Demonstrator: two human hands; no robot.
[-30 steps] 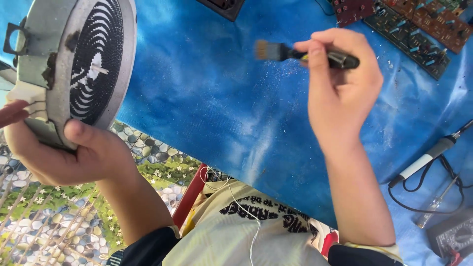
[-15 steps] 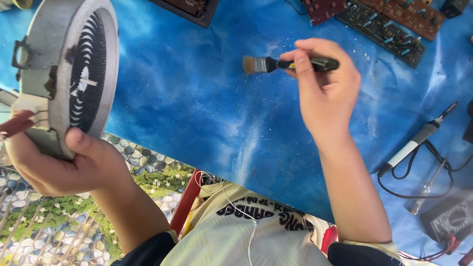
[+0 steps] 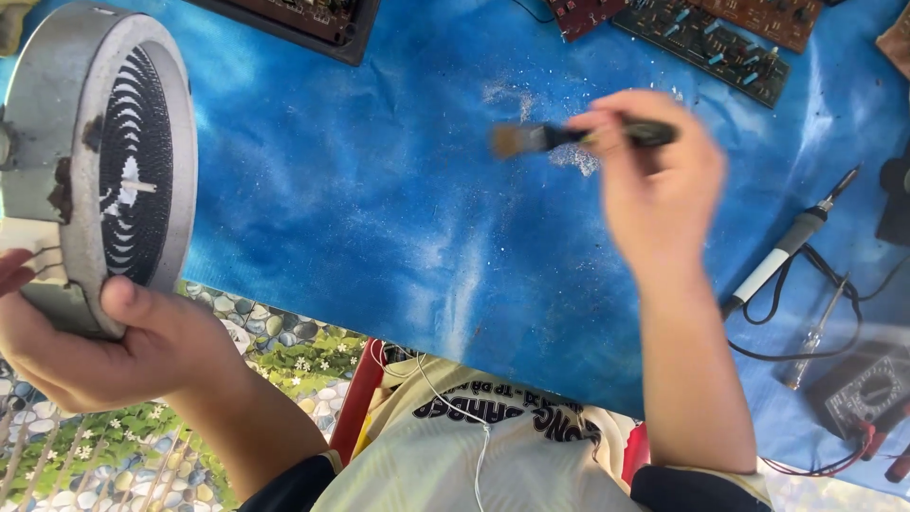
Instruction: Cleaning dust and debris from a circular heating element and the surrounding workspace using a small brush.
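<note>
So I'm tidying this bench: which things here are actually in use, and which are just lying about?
In use:
- round coil heating plate, held in the left hand
- small brush, held in the right hand

Lying about on the blue sheet:
- circuit boards
- soldering iron
- screwdriver
- multimeter

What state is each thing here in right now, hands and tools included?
Left hand: gripping the round heating plate.
Round heating plate: held up on edge, coil face toward the brush.
Right hand: closed on the brush, blurred.
Brush: held level above the blue cloth, bristles toward the plate.
Soldering iron: lying on the cloth, unheld.
Circuit boards: lying flat.
</note>
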